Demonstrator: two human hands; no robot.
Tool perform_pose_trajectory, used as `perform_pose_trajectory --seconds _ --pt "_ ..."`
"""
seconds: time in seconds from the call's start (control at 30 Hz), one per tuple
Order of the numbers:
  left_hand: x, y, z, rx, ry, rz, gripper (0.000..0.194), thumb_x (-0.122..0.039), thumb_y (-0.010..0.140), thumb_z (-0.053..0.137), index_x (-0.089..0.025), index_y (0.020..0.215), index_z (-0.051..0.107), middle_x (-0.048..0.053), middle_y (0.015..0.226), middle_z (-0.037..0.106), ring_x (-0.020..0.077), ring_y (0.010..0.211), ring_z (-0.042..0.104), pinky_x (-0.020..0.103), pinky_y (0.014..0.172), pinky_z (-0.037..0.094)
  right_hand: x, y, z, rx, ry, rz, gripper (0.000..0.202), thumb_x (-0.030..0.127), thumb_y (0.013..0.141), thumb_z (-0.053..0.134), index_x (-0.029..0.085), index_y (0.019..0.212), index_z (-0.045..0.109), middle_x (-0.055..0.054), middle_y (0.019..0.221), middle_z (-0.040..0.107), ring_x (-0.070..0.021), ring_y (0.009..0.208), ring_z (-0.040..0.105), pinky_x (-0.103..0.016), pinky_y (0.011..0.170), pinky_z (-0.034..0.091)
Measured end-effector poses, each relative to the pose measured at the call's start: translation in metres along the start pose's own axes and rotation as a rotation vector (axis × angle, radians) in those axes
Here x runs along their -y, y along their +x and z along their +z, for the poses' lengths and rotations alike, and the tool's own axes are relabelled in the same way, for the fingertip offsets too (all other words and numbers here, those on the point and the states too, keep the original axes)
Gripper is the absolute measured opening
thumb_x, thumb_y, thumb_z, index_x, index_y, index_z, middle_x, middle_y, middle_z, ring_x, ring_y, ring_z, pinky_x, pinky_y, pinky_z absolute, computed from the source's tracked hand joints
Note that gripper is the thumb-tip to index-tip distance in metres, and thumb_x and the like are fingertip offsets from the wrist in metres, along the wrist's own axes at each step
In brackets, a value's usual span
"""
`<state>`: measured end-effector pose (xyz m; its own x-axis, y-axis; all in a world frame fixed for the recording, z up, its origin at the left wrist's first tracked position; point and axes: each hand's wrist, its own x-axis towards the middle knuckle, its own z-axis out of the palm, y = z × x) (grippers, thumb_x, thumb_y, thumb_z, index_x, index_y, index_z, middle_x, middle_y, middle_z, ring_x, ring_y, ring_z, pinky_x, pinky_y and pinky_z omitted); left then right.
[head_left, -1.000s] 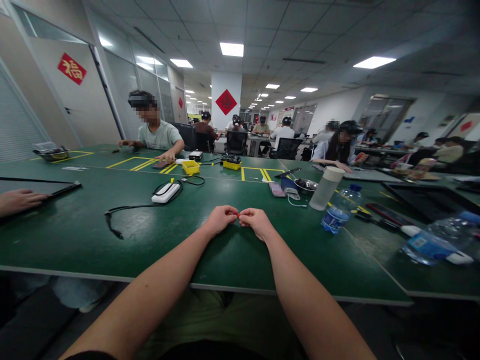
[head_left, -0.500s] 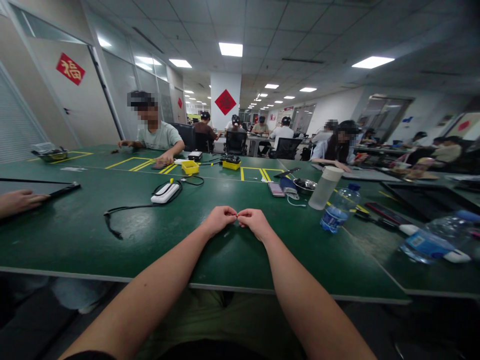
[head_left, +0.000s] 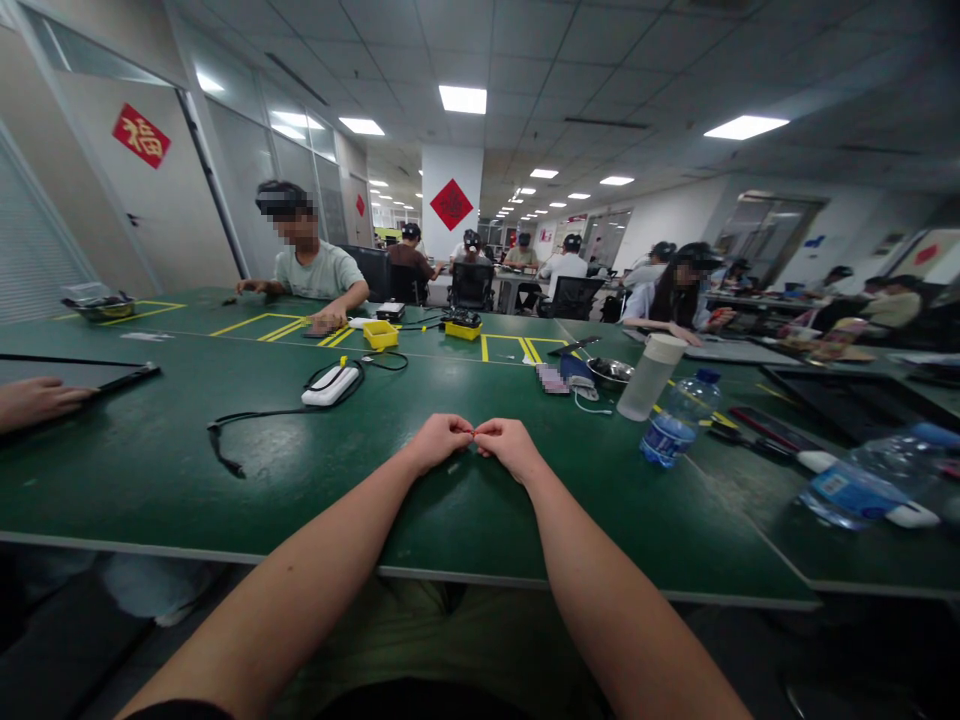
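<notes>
Both my hands meet fingertip to fingertip above the green table (head_left: 300,510), near the middle of the view. My left hand (head_left: 441,442) is closed in a pinch, and so is my right hand (head_left: 510,445). A tiny reddish thing (head_left: 473,433) shows between the fingertips, too small to name. Left of my hands lies a white power bank (head_left: 331,386) with a black cable (head_left: 259,414) around it. To the right stand a clear water bottle (head_left: 679,418) and a frosted cup (head_left: 649,380).
Yellow trays (head_left: 381,335) sit toward the far side. A metal bowl (head_left: 611,371) stands behind the cup. Another bottle (head_left: 862,485) lies at the right. A person's hand (head_left: 45,400) rests on a dark-framed panel at the left. Other people sit beyond.
</notes>
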<state>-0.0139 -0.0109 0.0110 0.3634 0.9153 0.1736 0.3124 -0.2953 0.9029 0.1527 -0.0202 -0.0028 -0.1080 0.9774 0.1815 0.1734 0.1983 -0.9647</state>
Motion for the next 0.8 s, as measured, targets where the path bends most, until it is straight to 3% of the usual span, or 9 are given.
perform_pose_trajectory --seconds 0.4,0.8 --pt "0.008 0.0092 -0.0042 -0.066 -0.032 0.003 0.018 -0.022 0.071 0.062 -0.013 0.086 0.067 0.003 0.068 0.065 0.0126 0.059 0.058 0.023 0.058 0.045 0.0031 0.0025 -0.0004 -0.085 0.082 0.085 0.016 0.022 0.061 0.068 0.014 0.075 0.064 -0.002 0.058 0.063 -0.013 0.049 0.058 -0.023 0.046 0.049" --pt "0.0077 0.0061 -0.003 -0.001 -0.005 0.031 0.022 -0.027 0.072 0.062 -0.014 0.088 0.069 0.002 0.066 0.065 0.0121 0.057 0.057 0.021 0.053 0.042 0.004 0.001 -0.0008 -0.035 0.053 0.073 0.018 0.026 0.063 0.069 0.013 0.077 0.067 -0.003 0.059 0.063 -0.0111 0.049 0.057 -0.021 0.044 0.047"
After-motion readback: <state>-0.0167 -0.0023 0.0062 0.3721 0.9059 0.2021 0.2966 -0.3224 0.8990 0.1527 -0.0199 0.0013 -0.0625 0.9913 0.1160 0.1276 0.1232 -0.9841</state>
